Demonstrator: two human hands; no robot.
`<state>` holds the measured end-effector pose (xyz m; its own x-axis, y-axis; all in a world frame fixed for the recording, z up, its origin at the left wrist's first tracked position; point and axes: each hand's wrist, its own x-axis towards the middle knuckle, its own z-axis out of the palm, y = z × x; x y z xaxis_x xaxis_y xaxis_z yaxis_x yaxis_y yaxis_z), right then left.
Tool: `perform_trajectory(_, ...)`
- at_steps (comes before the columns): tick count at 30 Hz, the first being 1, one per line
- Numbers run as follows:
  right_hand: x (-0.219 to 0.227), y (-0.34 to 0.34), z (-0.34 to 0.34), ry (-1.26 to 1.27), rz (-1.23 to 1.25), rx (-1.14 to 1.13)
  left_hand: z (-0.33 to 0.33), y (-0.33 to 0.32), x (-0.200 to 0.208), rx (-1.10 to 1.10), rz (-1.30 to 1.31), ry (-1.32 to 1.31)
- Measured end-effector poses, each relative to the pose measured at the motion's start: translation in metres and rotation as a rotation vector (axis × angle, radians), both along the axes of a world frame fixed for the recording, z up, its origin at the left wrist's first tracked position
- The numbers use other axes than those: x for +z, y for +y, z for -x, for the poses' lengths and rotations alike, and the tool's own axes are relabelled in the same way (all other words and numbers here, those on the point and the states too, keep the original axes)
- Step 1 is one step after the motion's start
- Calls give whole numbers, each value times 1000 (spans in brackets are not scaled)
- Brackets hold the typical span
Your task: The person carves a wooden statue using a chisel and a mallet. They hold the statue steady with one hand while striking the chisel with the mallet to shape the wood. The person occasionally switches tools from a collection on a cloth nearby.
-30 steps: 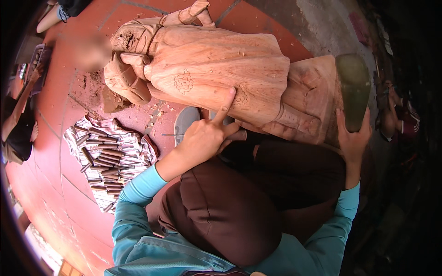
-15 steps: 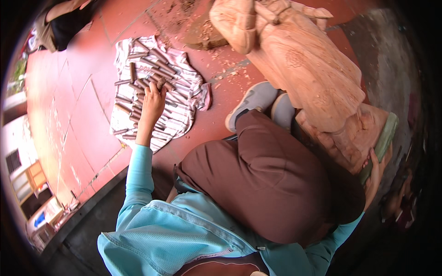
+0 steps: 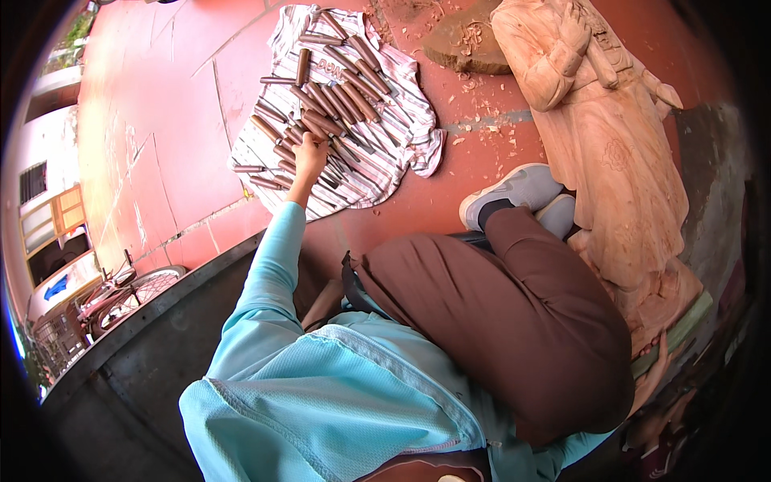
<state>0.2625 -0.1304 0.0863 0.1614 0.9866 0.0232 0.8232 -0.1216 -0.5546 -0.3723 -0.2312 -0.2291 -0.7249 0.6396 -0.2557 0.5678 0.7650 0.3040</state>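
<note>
My left hand (image 3: 311, 157) reaches down into a spread of carving chisels with brown wooden handles, its fingers closed round one chisel (image 3: 323, 124) at the near side of the bunch. The chisels lie on a striped pink-and-white cloth (image 3: 393, 165). To the right, a carved wooden statue (image 3: 618, 173) of a robed figure lies on its back, its base towards me. Along that base runs a long greenish bar (image 3: 683, 325), and my right hand (image 3: 654, 375) is wrapped round its near end, partly hidden by my leg.
Wood shavings (image 3: 491, 132) are scattered over the red tiled floor (image 3: 185, 153) between cloth and statue. A dark wooden block (image 3: 466, 44) stands beyond them. My shoes (image 3: 518, 197) rest against the statue's side. A bicycle (image 3: 136, 293) is at the far left, behind a dark ledge (image 3: 173, 321).
My left hand has gone from above the cloth down among the chisel handles. The view has swung, so cloth and statue sit further right. My right hand stays on the greenish bar.
</note>
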Motion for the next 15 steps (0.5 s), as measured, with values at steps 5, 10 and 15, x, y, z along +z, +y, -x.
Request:
perform_trajectory(5, 0, -6, -1, 136, 16, -180, -40, 46, 43, -19, 29, 112)
perform_trajectory(10, -3, -9, -3, -55, 25, -24, -29, 59, 21, 136, 148, -307)
perform_trajectory(15, -13, -6, -42, -87, -6, 73, -22, 55, 6, 419, -204, -578)
